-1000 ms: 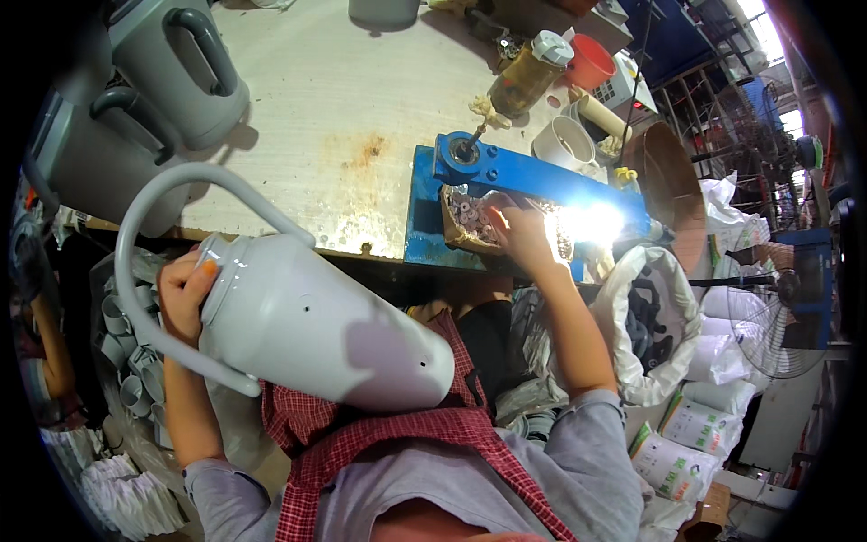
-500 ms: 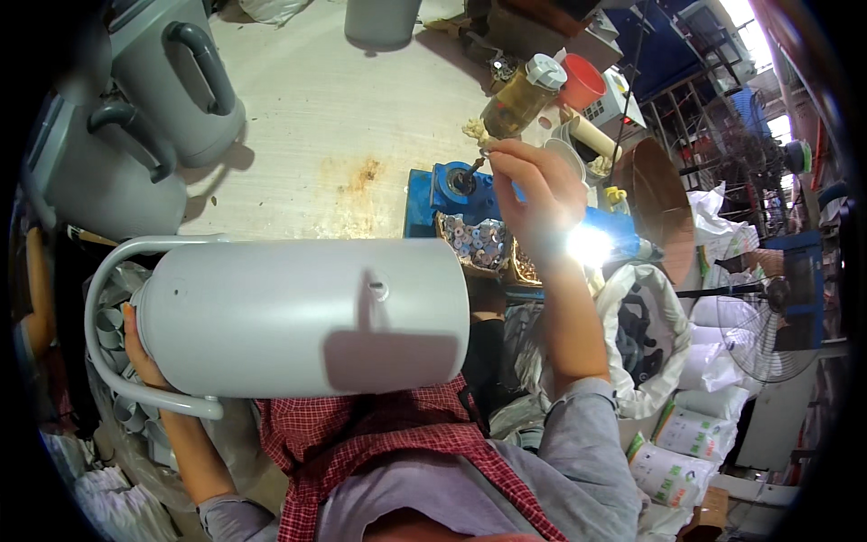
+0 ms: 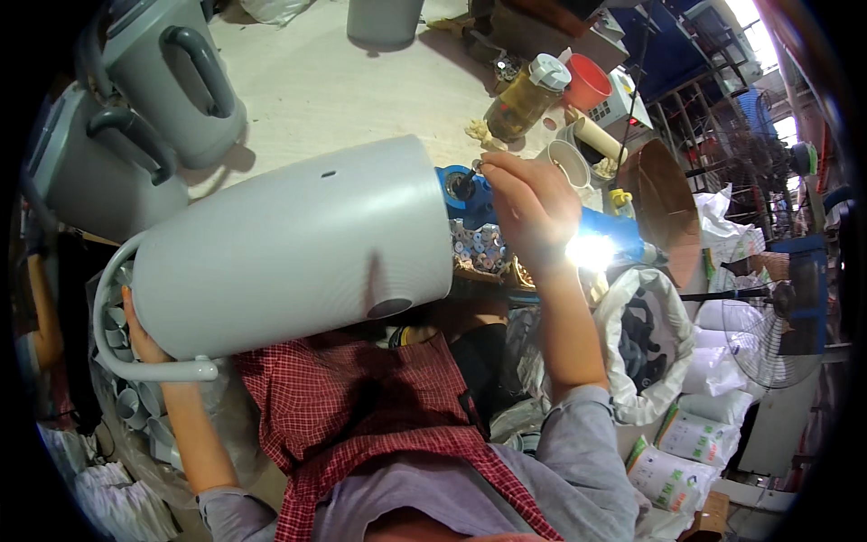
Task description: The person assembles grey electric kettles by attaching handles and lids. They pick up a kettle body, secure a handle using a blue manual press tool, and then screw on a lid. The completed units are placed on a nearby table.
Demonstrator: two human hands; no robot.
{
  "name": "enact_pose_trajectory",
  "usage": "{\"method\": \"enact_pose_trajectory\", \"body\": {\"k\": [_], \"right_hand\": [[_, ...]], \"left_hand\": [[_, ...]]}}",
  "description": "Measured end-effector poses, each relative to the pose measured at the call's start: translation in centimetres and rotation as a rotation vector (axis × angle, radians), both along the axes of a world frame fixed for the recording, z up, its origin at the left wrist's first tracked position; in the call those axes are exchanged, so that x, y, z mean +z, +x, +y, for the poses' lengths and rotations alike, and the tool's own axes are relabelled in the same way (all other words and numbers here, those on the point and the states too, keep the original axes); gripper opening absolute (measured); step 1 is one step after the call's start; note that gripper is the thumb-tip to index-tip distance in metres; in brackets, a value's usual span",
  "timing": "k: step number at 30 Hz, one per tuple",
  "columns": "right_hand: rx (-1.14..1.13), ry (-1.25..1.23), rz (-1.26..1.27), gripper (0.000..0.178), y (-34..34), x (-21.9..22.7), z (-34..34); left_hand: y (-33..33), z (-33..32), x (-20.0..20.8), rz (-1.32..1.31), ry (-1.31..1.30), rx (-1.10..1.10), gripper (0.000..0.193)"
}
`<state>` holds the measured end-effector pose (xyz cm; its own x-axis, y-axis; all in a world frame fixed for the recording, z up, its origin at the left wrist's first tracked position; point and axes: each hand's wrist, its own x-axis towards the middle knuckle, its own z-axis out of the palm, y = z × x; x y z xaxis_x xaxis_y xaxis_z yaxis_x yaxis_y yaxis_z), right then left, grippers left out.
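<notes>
A large grey cylindrical kettle shell [image 3: 289, 253] with a curved grey carrying handle [image 3: 107, 312] lies on its side in front of me, tilted up to the right. My left hand [image 3: 143, 334] supports it at the handle end, mostly hidden behind the shell. A small hole shows high on its side and a dark oval opening low near the right end. My right hand [image 3: 535, 203] is pinched at the dark metal tip of a blue tool [image 3: 452, 179]; a small round piece, perhaps a washer, seems to be at the fingertips. Loose washers [image 3: 479, 244] fill a box just below.
Finished-looking grey kettles [image 3: 176, 81] with dark handles stand at the left. Beyond the right hand are a brown jar [image 3: 519, 108], a red cup [image 3: 587, 83] and a pale cup [image 3: 567, 163]. A white sack [image 3: 610, 379] of dark parts and a fan [image 3: 763, 330] sit right.
The kettle shell has tilted, its right end rising, and rolled so the small hole moved up and a dark oval opening shows. My right hand has dropped slightly to the tool tip.
</notes>
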<state>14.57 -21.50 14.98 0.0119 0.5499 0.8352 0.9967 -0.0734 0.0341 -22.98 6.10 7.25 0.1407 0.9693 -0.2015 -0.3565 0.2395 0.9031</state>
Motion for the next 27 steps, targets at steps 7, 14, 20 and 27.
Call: {"method": "enact_pose_trajectory", "body": {"k": [7,14,20,27], "right_hand": [[0.090,-0.015,0.939,0.022,-3.7,-0.8,-6.5],[-0.037,0.720,1.319,0.018,-1.8,-4.1,-12.8],[-0.094,0.791,1.290,0.015,0.2,-6.6,-16.1],[-0.001,0.744,1.274,0.017,0.8,-7.4,-17.0]], "left_hand": [[8.5,-1.1,0.7,0.108,0.179,-0.109,0.042],[18.9,-9.1,-1.6,-0.175,0.372,-0.696,0.043],[22.1,-11.1,-2.3,-0.093,0.477,-0.848,0.058],[23.0,-11.3,-1.3,-0.058,0.425,-0.859,0.059]]}}
